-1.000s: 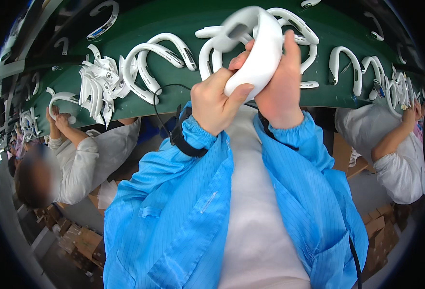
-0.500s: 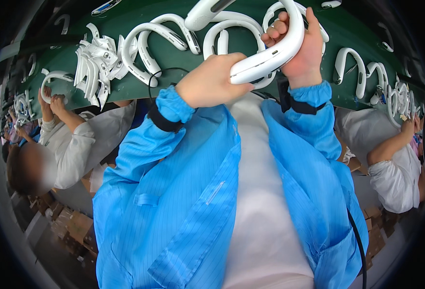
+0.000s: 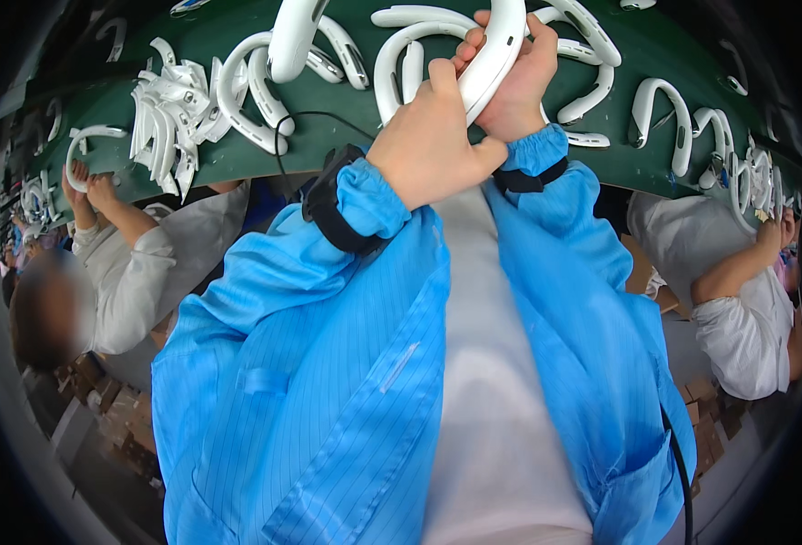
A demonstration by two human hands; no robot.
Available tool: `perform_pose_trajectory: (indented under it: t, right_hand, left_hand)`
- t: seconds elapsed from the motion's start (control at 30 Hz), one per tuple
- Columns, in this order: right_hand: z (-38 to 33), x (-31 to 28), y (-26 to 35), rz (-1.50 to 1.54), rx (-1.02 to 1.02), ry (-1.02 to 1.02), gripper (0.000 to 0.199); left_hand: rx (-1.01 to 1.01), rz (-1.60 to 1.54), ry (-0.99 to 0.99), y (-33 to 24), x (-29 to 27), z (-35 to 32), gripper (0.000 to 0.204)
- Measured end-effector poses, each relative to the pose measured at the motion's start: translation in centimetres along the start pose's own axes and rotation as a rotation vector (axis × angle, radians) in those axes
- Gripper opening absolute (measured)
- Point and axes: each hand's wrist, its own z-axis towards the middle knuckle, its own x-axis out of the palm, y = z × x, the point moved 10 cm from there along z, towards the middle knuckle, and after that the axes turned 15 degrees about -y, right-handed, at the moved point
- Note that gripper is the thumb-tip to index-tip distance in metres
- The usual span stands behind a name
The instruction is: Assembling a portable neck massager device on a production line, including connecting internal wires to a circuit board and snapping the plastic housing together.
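A white, curved neck fan (image 3: pixel 495 65) is held up between my hands above the green bench. Its rounded far end (image 3: pixel 294 38) reaches up and to the left, and the bend runs out of the top of the picture. My left hand (image 3: pixel 433 141) wraps the near end, hiding its tip. My right hand (image 3: pixel 521 84) is closed around the same arm from behind and to the right, its fingertips showing at the left side. Black bands circle both blue cuffs. Beyond my hands, more white neck fans (image 3: pixel 386 77) lie on the bench.
A heap of white curved shell parts (image 3: pixel 167 118) lies at left on the green bench (image 3: pixel 328 150). A thin black cable (image 3: pixel 315 113) loops left of my hands. More neck fans (image 3: pixel 660 100) lie right. Co-workers in white sit at left (image 3: pixel 133 282) and right (image 3: pixel 751 318).
The neck fan has swung more upright, its free end moving left. My right hand has come left and down; my left hand has shifted right along with the held end.
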Motion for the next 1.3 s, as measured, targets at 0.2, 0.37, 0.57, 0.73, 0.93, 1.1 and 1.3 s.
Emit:
perform_pose_trajectory:
  t: [0.2, 0.37, 0.57, 0.73, 0.93, 1.1, 1.3]
  right_hand:
    - [-3.0, 1.3, 0.2, -0.186, -0.031, 0.202, 0.047]
    - [-4.6, 1.5, -1.0, -0.145, -0.166, 0.179, 0.044]
    - [-4.1, 0.5, -2.2, -0.457, -0.269, 0.177, 0.028]
    - [-4.7, 1.1, -1.0, -0.391, -0.266, 0.133, 0.031]
    - [-2.6, 0.8, -1.0, -0.26, -0.389, 0.087, 0.04]
    - [-3.2, 3.0, 1.1, -0.235, -0.4, 0.144, 0.037]
    - [-6.5, 5.7, 3.8, -0.49, -0.493, 0.44, 0.021]
  left_hand:
    - [-0.413, -0.838, -0.05, 4.0, 0.1, -0.2, 0.066]
    - [-0.263, -0.895, -0.129, 4.7, 2.2, 1.9, 0.052]
    - [-0.36, -0.808, -0.367, 7.6, 2.9, -0.1, 0.051]
    - [-0.523, -0.995, -0.247, 6.7, 2.5, 0.0, 0.057]
    - [-0.027, -0.66, -0.244, 2.8, -0.1, -1.2, 0.069]
    - [-0.046, -0.536, -0.312, 1.5, -2.0, 0.0, 0.055]
    - [-0.145, -1.153, -0.133, 0.7, -5.9, 0.5, 0.04]
